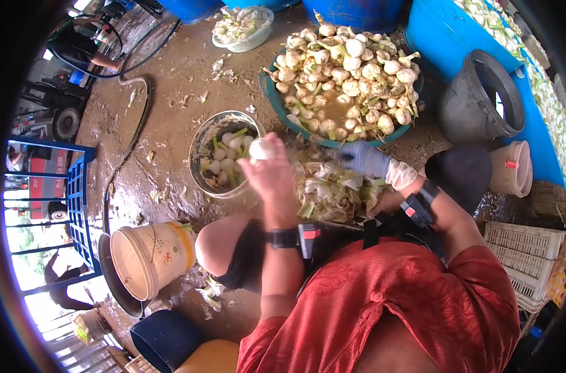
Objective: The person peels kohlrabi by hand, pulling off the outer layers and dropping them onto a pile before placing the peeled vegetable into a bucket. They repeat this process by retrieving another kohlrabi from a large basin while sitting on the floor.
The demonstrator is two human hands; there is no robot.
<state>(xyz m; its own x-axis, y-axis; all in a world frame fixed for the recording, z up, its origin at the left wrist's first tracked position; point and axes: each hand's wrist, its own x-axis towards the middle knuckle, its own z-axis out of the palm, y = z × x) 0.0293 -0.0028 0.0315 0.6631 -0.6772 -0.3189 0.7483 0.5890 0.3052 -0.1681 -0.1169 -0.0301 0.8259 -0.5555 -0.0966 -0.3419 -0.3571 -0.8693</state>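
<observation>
My bare left hand [271,177] holds a peeled white bulb [261,149] above the edge of a metal pail [199,146], which contains several peeled bulbs with green stalks. My right hand [365,159], in a blue glove, is blurred over a pile of pale peelings [329,193] in front of my knees. What it holds is unclear. Just beyond it, a green basin [269,93] is heaped with unpeeled white bulbs [348,68].
A white bowl of trimmings [242,28] and blue barrels [357,12] stand at the back. A black bucket [482,93] and a small beige bucket [513,169] are at the right, above white crates [525,255]. A cream bucket [149,258] lies at the left, and a hose [133,133] crosses the wet floor.
</observation>
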